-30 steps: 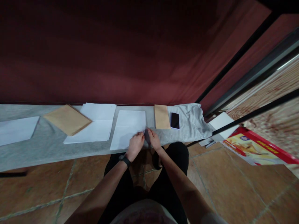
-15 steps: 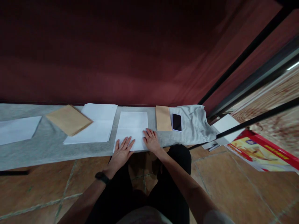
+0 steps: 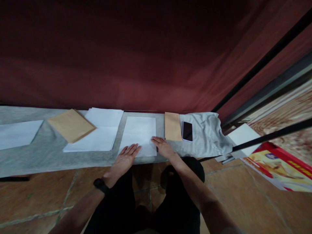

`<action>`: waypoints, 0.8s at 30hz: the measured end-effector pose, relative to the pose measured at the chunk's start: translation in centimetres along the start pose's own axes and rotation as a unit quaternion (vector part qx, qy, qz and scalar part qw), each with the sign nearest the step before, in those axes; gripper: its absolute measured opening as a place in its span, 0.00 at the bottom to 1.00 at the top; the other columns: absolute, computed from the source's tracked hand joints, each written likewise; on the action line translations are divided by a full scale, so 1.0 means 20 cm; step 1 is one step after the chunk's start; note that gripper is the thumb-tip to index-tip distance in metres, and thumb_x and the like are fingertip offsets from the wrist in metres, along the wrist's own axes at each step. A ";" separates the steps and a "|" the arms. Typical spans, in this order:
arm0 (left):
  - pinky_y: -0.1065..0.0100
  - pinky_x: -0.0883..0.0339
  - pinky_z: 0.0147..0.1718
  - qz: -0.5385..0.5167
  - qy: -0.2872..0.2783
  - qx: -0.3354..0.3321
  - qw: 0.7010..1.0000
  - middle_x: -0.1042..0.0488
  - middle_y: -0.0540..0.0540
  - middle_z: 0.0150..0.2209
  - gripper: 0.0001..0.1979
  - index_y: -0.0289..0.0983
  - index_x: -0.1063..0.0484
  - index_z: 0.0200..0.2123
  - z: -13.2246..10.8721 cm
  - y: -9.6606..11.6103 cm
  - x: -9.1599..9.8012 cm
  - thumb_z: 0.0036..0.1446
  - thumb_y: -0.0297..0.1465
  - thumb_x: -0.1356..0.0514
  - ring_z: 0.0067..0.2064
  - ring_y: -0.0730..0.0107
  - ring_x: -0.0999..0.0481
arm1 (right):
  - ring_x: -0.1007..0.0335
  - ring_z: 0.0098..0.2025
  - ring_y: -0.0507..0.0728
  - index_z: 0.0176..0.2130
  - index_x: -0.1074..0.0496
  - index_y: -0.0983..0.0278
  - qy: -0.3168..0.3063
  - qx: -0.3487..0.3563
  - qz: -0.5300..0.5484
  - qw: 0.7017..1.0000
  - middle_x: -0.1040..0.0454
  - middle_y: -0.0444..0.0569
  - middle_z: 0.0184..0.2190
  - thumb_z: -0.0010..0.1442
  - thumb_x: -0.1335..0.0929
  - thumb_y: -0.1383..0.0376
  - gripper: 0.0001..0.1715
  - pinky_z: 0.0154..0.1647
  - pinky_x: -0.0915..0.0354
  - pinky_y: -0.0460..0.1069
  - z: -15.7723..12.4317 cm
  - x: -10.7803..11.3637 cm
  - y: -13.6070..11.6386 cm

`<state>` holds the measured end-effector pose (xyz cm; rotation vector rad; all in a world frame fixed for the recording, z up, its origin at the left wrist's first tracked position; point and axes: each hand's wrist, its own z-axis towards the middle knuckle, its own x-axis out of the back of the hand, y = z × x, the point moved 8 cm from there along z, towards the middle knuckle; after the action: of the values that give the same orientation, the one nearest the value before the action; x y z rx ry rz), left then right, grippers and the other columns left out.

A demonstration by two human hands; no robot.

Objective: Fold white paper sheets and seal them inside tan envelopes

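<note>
A white sheet of paper (image 3: 140, 130) with a faint crease across its middle lies on the grey cloth in front of me. My left hand (image 3: 125, 157) rests on its lower left corner, fingers stretched out. At the right edge of the sheet is my right hand (image 3: 162, 146), its fingers extended flat and their tips touching the paper. Just right of the sheet lies a brown envelope (image 3: 172, 126), and beside that a dark-screened phone (image 3: 187, 131).
Left of the sheet, a stack of creased white paper (image 3: 103, 136) lies partly under several brown envelopes (image 3: 71, 125). Another white sheet (image 3: 19, 133) is at the far left. The grey cloth (image 3: 56, 157) covers the narrow table. A red-and-yellow box (image 3: 280, 165) stands low at the right.
My right hand has turned and slid slightly down along the sheet's right edge. My left hand stays on the lower left corner. The view has shifted a little.
</note>
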<state>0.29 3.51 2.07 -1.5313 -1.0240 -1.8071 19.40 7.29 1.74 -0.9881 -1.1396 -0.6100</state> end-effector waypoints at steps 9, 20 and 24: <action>0.57 0.35 0.63 -0.013 0.037 0.016 0.999 0.26 0.42 0.62 0.29 0.41 0.34 0.66 -0.14 -0.06 0.11 0.64 0.23 0.53 0.62 0.60 0.26 | 0.45 0.72 0.57 0.69 0.37 0.61 -0.008 0.012 0.008 1.000 0.40 0.50 0.71 0.60 0.38 0.78 0.40 0.72 0.44 0.57 -0.03 0.03 0.02; 0.53 0.38 0.66 0.017 0.053 -0.021 0.998 0.30 0.40 0.65 0.31 0.37 0.32 0.64 -0.10 -0.02 0.07 0.61 0.19 0.53 0.66 0.60 0.31 | 0.46 0.73 0.60 0.69 0.39 0.64 -0.038 0.021 -0.048 0.998 0.43 0.54 0.72 0.65 0.38 0.76 0.36 0.75 0.51 0.59 0.03 0.05 -0.10; 0.54 0.38 0.66 0.041 0.045 -0.017 0.998 0.32 0.39 0.66 0.32 0.37 0.32 0.65 -0.01 0.01 0.04 0.60 0.18 0.54 0.67 0.61 0.32 | 0.48 0.74 0.61 0.70 0.39 0.65 -0.044 -0.028 -0.063 0.997 0.45 0.54 0.73 0.65 0.40 0.77 0.36 0.75 0.51 0.60 0.07 0.10 -0.01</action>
<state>0.10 3.31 2.81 -1.4755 -0.8805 -1.8282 19.25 8.52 3.75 -1.0046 -1.2754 -0.7094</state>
